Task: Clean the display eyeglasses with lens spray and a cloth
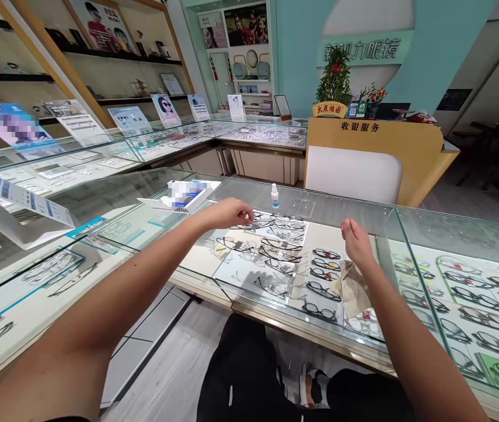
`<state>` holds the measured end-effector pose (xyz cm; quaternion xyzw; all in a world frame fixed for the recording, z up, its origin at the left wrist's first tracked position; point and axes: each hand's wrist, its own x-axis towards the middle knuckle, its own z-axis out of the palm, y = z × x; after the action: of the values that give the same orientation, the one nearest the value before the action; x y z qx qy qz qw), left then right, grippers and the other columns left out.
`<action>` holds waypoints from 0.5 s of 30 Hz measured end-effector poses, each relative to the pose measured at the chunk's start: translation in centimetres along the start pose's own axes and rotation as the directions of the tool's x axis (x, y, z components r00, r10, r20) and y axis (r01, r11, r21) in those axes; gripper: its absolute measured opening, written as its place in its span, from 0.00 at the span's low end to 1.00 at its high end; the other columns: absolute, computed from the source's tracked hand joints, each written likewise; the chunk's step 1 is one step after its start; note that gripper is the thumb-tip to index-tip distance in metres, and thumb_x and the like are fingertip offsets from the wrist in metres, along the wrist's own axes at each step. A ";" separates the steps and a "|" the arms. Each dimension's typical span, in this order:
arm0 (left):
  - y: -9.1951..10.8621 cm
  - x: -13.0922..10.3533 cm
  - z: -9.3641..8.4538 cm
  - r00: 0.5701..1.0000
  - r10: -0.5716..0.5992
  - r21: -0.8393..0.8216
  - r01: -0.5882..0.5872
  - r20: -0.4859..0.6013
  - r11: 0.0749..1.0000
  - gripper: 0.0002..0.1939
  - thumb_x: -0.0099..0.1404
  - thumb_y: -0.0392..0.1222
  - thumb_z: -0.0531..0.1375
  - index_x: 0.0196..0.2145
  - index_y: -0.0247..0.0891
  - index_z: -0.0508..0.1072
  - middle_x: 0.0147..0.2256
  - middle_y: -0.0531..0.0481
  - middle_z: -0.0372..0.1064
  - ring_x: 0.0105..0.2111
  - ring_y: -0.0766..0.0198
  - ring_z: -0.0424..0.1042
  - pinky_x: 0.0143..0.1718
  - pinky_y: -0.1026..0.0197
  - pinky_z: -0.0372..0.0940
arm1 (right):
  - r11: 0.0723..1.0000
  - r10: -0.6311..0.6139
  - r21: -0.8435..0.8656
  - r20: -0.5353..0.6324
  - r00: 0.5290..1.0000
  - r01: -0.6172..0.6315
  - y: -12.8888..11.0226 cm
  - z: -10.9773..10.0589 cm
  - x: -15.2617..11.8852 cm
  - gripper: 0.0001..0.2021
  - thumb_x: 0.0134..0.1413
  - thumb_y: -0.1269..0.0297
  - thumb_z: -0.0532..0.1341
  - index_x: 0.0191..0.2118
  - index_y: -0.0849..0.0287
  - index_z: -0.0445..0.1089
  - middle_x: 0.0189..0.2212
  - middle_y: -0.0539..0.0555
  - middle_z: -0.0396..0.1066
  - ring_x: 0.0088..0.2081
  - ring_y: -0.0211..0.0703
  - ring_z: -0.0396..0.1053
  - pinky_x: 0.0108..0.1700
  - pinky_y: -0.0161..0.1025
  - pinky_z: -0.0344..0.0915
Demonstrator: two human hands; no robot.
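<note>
My left hand (230,213) hovers over the glass counter (205,272), its fingers curled together. Whether anything is between them I cannot make out. To the right, my right hand (358,241) is raised above the counter with thumb and fingers pressed together, and its grip is too small to read. A beige cloth (352,288) lies crumpled under my right wrist; no clear link between it and the fingers shows. Between the hands, toward the far edge, stands a small white spray bottle (275,197). Several pairs of eyeglasses (281,252) show beneath the glass.
An opened white and blue box (190,195) sits on the counter left of the bottle. Folded display cards (16,205) stand on the left counters. Beyond are a white chair back (355,173) and a yellow cashier desk (416,146). More frames fill the right case (482,299).
</note>
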<state>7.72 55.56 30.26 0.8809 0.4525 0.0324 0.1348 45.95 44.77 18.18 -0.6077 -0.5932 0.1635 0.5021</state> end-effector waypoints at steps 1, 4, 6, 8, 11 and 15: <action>-1.0 -0.2 0.3 0.999 -0.023 0.034 0.022 0.028 0.999 0.08 0.62 0.46 0.63 0.33 0.45 0.83 0.26 0.50 0.72 0.25 0.61 0.65 0.29 0.59 0.51 | 1.000 0.027 0.001 0.002 1.000 -0.027 0.2 0.0 0.0 0.29 0.71 0.33 0.46 0.28 0.53 0.57 0.23 0.49 0.59 0.27 0.44 0.57 0.33 0.42 0.52; -3.5 -0.3 1.3 0.995 -0.064 0.113 0.056 0.073 0.992 0.08 0.60 0.44 0.63 0.34 0.45 0.83 0.30 0.49 0.76 0.28 0.60 0.68 0.31 0.60 0.52 | 0.994 0.110 0.026 0.004 0.994 -0.110 0.7 -0.1 0.1 0.32 0.68 0.29 0.47 0.24 0.53 0.53 0.21 0.48 0.54 0.25 0.41 0.52 0.31 0.42 0.49; -4.5 -0.2 2.0 0.993 -0.078 0.143 0.064 0.093 0.988 0.07 0.59 0.43 0.64 0.34 0.45 0.84 0.32 0.49 0.77 0.29 0.60 0.69 0.32 0.61 0.53 | 0.989 0.141 0.051 0.001 0.990 -0.141 0.9 0.0 0.1 0.33 0.67 0.29 0.46 0.23 0.53 0.51 0.20 0.47 0.52 0.25 0.40 0.50 0.30 0.42 0.47; -5.3 0.0 2.7 0.989 -0.097 0.163 0.079 0.108 0.984 0.07 0.58 0.43 0.64 0.34 0.45 0.84 0.31 0.49 0.76 0.29 0.60 0.69 0.32 0.61 0.53 | 0.988 0.144 0.061 -0.007 0.990 -0.143 0.9 0.1 0.0 0.33 0.68 0.29 0.46 0.22 0.53 0.50 0.20 0.47 0.51 0.24 0.40 0.49 0.29 0.42 0.46; -6.0 0.5 3.5 0.986 -0.110 0.189 0.085 0.124 0.978 0.07 0.58 0.42 0.64 0.34 0.46 0.84 0.31 0.49 0.76 0.29 0.60 0.69 0.32 0.61 0.53 | 0.990 0.129 0.055 -0.013 0.992 -0.128 0.8 0.2 -0.1 0.33 0.68 0.30 0.47 0.22 0.53 0.50 0.20 0.47 0.50 0.25 0.40 0.49 0.29 0.42 0.46; -6.3 0.9 4.1 0.986 -0.098 0.193 0.070 0.139 0.979 0.07 0.58 0.42 0.65 0.33 0.45 0.83 0.32 0.48 0.76 0.29 0.61 0.69 0.32 0.61 0.53 | 0.990 0.137 0.047 -0.013 0.991 -0.136 0.9 0.3 0.0 0.33 0.68 0.30 0.48 0.22 0.52 0.51 0.20 0.47 0.50 0.25 0.40 0.48 0.29 0.42 0.46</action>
<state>4.01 58.92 24.54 0.8697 0.4792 -0.0812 0.0857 46.26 45.04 17.30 -0.6364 -0.5422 0.2062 0.5084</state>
